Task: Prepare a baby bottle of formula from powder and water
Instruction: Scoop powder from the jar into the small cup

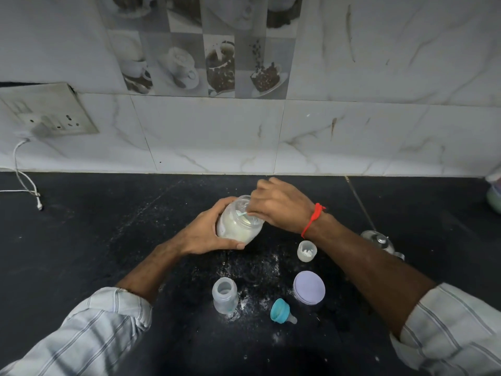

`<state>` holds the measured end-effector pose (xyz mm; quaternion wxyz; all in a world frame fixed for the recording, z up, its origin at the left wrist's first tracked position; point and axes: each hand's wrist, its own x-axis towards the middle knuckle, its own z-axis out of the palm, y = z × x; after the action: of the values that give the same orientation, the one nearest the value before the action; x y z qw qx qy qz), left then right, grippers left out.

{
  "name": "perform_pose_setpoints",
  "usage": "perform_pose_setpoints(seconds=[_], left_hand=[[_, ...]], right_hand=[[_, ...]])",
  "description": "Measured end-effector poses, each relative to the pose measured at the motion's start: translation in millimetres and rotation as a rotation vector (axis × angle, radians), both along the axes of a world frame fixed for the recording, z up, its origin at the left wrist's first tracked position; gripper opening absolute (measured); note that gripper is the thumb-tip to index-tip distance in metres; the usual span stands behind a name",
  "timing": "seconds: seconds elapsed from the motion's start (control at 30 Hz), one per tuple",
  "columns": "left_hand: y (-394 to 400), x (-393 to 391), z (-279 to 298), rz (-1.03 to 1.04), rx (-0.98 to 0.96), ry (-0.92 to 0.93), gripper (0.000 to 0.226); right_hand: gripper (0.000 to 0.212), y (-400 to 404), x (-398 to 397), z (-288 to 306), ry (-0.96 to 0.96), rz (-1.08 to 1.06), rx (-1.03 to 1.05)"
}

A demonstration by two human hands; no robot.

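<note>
Left hand [206,234] wraps a clear glass powder jar [238,221] mid-bench, long axis tilted, mouth pointing up toward the back wall; right hand [282,204] pinches a pale teal scoop [242,213] dipped into the jar mouth, fingers curled tight on the handle. Open translucent plastic baby bottle [225,295] stands upright nearer the front edge, with the teal collar and nipple [282,312] on its side, tip pointing right, just beside a round lilac lid [309,287]. Small white cup [307,251] under the right wrist; loose powder speckles the black stone bench [108,240].
</note>
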<state>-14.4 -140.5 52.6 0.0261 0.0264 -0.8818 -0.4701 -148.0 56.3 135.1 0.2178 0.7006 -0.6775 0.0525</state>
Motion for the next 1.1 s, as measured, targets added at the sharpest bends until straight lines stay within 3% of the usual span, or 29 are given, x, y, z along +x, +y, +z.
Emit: perform_pose_setpoints(seconds=[0.17,0.3,0.37,0.4,0.5,0.6,0.83,1.1], left_hand=[[7,-4,13,-0.057,-0.117,0.044,0.105],[8,-3,16,-0.031,-0.15,0.103,0.108],[9,-3,16,-0.011,-0.165,0.121,0.111],[10,-3,16,0.001,-0.173,0.124,0.111],[9,-4,15,0.025,-0.188,0.11,0.112],[10,-5,12,0.014,-0.187,0.063,0.111],[12,-9,-7,0.035,-0.105,-0.013,0.104],[4,-16,-26,0.079,-0.052,-0.072,0.099]], right_hand=[[0.023,-6,3,1,0.158,0.031,0.079],[0.019,-4,8,10,0.045,-0.137,0.353],[0.028,-3,13,13,-0.136,-0.28,0.427],[0.032,-3,14,13,-0.318,-0.37,0.428],[0.027,-1,8,7,-0.963,-0.556,0.24],[0.025,7,6,-1,-1.321,-0.639,0.024],[0.024,34,-5,-19,-1.74,-0.789,-0.151],[0.016,74,-26,-31,-1.93,-0.813,-0.331]])
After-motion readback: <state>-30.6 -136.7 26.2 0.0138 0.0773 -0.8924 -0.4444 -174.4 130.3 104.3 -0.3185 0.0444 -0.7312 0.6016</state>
